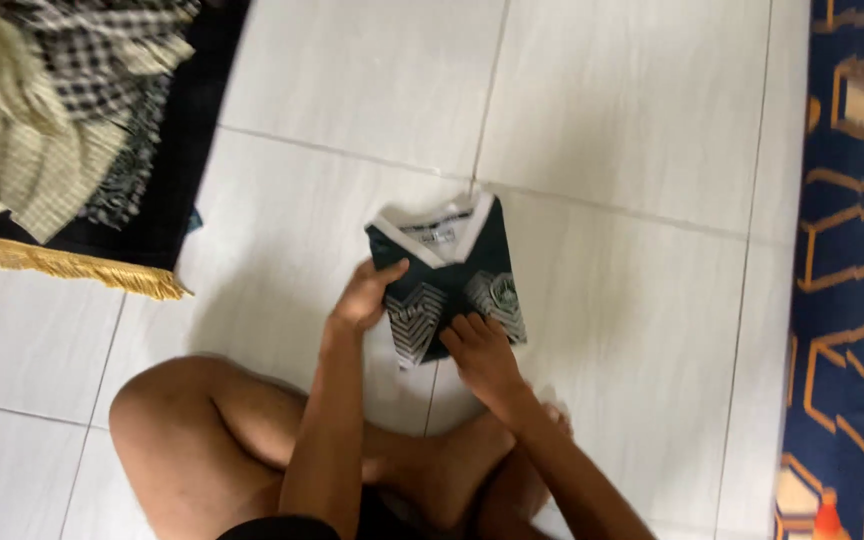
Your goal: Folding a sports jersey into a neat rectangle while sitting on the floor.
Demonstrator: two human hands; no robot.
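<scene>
The floor point(612, 130) is made of big white tiles with thin grey lines between them. At the top left lies a black cloth with a gold fringe point(72, 265) along its edge. On it sits a pile of checked clothes point(62, 90), some cream and some black and white. Along the right side runs a dark blue mat with orange box shapes point(857, 250). At the bottom right corner the orange top of a small bottle point(828, 515) peeks in.

A person sits on the floor with bare legs crossed. In front of the knees, in the middle of the view, lies a folded dark green shirt point(452, 265). It is flat on the tiles and folded into a small block. Its white collar points up and away from the person. Its long side runs from the person toward the far tiles, tipped a little to one side. White zigzag stripes show on the near part.

The left hand point(367, 295) grips the left edge of the shirt, thumb on top and fingers curled. The right hand point(482, 350) lies flat with fingers spread a little, pressing on the near bottom corner.
</scene>
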